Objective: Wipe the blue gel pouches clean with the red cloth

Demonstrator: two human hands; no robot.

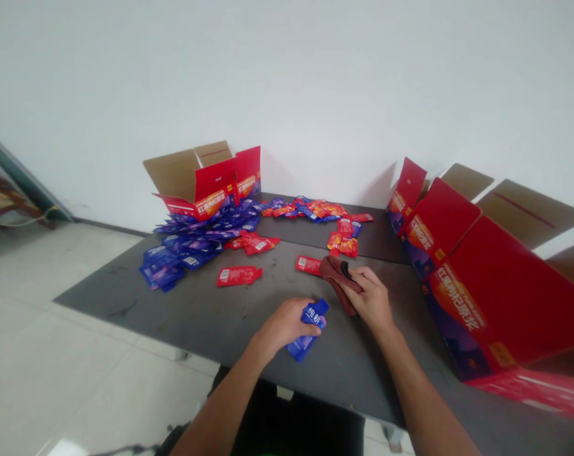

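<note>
Near the front of the dark table, my left hand (291, 321) is closed around a blue pouch (302, 345), whose spout end points away from me. My right hand (371, 296) grips a folded brown cloth (336, 273). The cloth overlaps one end of a red pouch (307, 265) lying flat on the table. Farther left, another red pouch (239, 275) lies flat by itself. Beyond the cloth sits a small cluster of red and orange pouches (343, 244).
Blue pouches (192, 244) are heaped at the left, beside an opened red carton (215, 183). A row of mixed pouches (305, 208) lies along the back near the wall. Large red cartons (505, 285) with raised flaps line the right side of the table (262, 316).
</note>
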